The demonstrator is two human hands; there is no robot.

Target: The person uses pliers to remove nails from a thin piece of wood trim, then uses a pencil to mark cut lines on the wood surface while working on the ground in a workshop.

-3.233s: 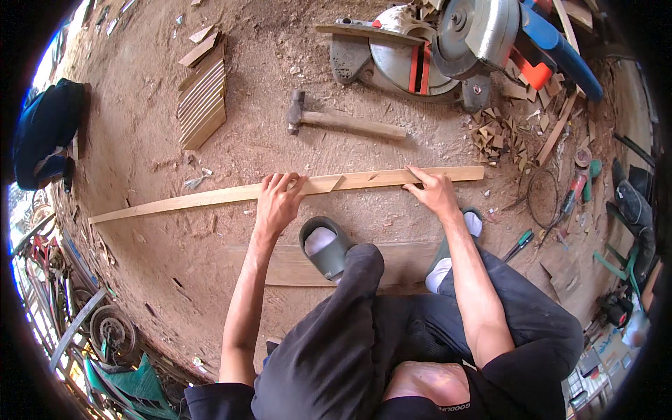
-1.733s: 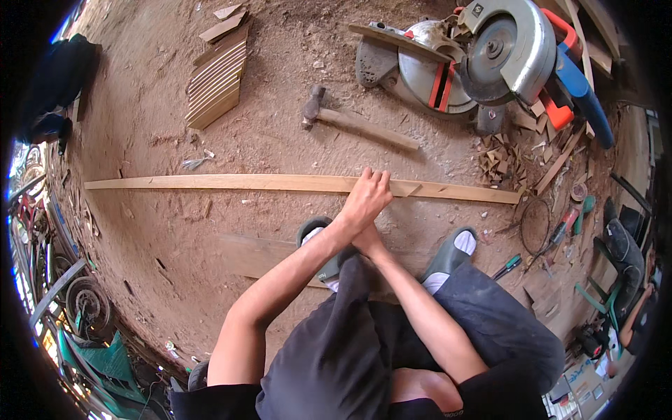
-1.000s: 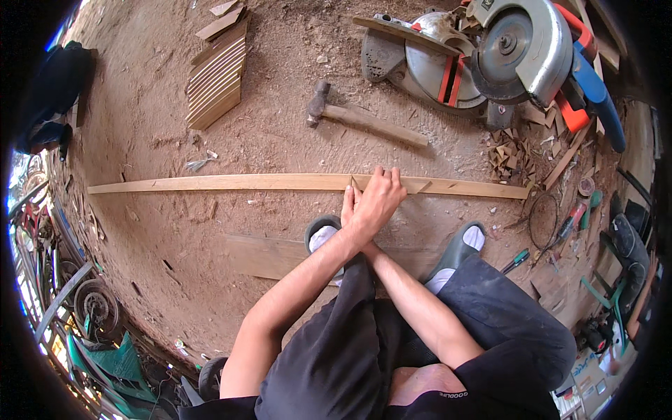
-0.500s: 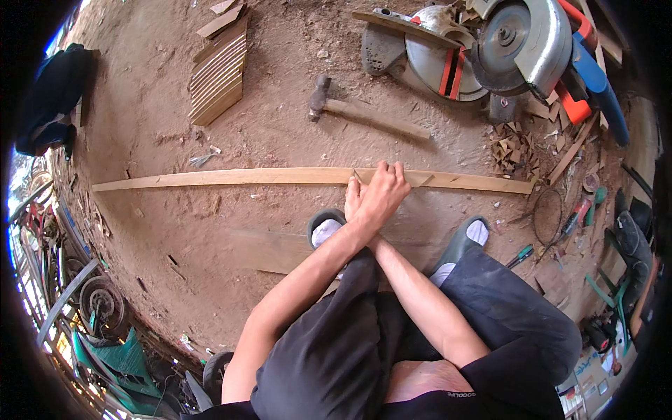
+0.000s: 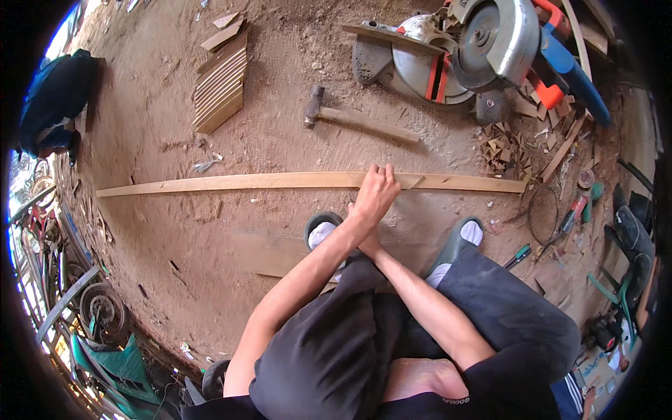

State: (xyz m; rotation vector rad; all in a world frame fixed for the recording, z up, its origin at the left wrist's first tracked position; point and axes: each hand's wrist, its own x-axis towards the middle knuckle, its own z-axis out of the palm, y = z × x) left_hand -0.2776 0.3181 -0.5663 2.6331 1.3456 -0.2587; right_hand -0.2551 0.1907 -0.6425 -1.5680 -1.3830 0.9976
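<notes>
My left hand (image 5: 378, 189) is closed on a long, narrow light wood strip (image 5: 266, 182) lying crosswise on the dusty ground, just right of its middle. My forearms are crossed, left over right. My right hand (image 5: 364, 238) lies below the strip under my left wrist, its fingers mostly hidden; I cannot tell what it holds. A flat board (image 5: 273, 252) lies partly beneath my sandaled feet. Beyond the strip rests a hammer (image 5: 364, 124) with a wooden handle, its head toward the left.
Stacked cut slats (image 5: 220, 91) lie upper left, near dark cloth (image 5: 56, 98). A miter saw (image 5: 490, 42) stands upper right above wood offcuts (image 5: 500, 147). Screwdrivers (image 5: 518, 255) and cable lie right; bicycle parts (image 5: 98, 315) crowd lower left.
My hands, apart on the strip earlier, have crossed, left moving right over the right. The strip has swung nearer level. Since half a second ago my right hand has slipped lower, away from the strip.
</notes>
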